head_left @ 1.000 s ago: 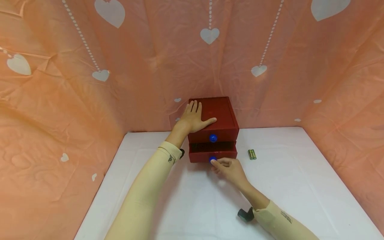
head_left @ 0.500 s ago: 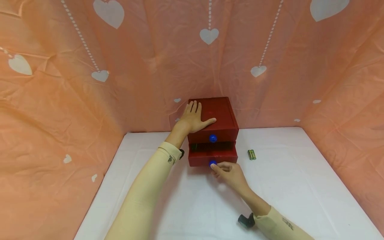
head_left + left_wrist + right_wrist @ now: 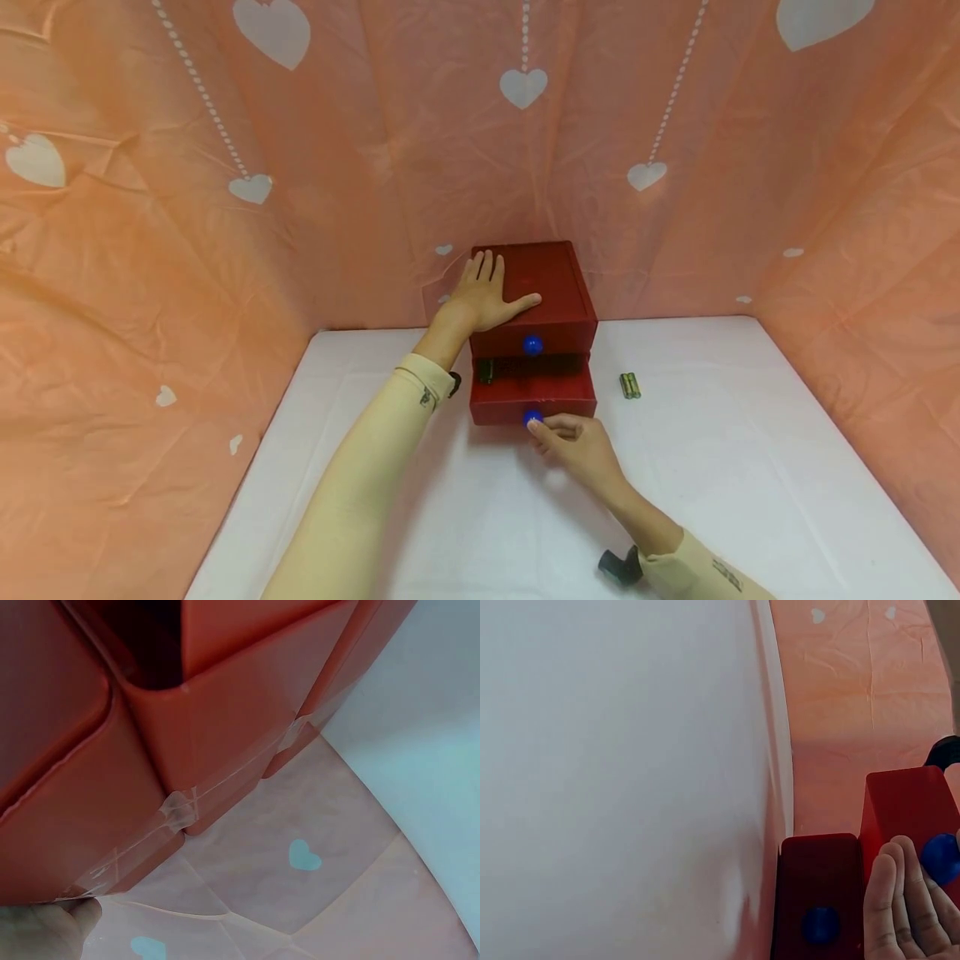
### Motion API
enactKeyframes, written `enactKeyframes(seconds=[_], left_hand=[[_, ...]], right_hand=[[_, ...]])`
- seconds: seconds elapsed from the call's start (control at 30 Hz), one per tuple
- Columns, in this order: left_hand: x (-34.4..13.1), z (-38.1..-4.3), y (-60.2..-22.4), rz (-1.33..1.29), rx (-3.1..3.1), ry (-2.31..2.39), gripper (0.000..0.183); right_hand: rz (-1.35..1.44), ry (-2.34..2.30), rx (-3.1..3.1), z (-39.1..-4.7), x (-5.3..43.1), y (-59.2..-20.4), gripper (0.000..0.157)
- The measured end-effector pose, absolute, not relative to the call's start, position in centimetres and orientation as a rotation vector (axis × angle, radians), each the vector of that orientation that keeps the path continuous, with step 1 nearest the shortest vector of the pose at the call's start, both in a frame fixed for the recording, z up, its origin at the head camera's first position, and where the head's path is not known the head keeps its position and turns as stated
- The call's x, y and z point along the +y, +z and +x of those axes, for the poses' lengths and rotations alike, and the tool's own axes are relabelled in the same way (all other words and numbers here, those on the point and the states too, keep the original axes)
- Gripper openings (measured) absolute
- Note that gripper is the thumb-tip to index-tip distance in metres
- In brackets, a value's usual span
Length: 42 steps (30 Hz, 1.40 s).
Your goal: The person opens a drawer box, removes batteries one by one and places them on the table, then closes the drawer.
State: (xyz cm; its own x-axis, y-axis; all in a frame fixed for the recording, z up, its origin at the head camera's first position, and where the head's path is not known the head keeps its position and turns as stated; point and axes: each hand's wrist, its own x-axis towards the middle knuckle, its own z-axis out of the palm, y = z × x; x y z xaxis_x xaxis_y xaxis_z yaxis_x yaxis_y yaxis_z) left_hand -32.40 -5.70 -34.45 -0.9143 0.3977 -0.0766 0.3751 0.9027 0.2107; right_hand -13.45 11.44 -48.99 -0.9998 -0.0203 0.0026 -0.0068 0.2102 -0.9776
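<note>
A red two-drawer box stands against the back drape, its side seams taped with clear tape in the left wrist view. My left hand rests flat on its top, fingers spread; part of it shows at the lower left of the left wrist view. The lower drawer is pulled out, and my right hand pinches its blue knob between thumb and fingers. Above it, the upper drawer with its own blue knob is closed. A small dark green thing shows inside the lower drawer, at its left.
Two green-and-gold batteries lie side by side on the white-covered table, right of the box. A peach drape with white hearts encloses the back and both sides. A dark wrist camera is strapped at my right cuff.
My right hand has drawn the lower drawer further out toward me, exposing more of its inside and the dark green thing. My left hand has stayed in place on the top.
</note>
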Motion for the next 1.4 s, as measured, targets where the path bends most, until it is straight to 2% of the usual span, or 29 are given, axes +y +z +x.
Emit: enactKeyframes(seconds=[1.4], left_hand=[[-5.7,-32.5,-34.4,0.621,2.961,0.251,0.109]], right_hand=[[-0.008,-1.999,2.346,-10.2,11.8,-49.3,0.029]])
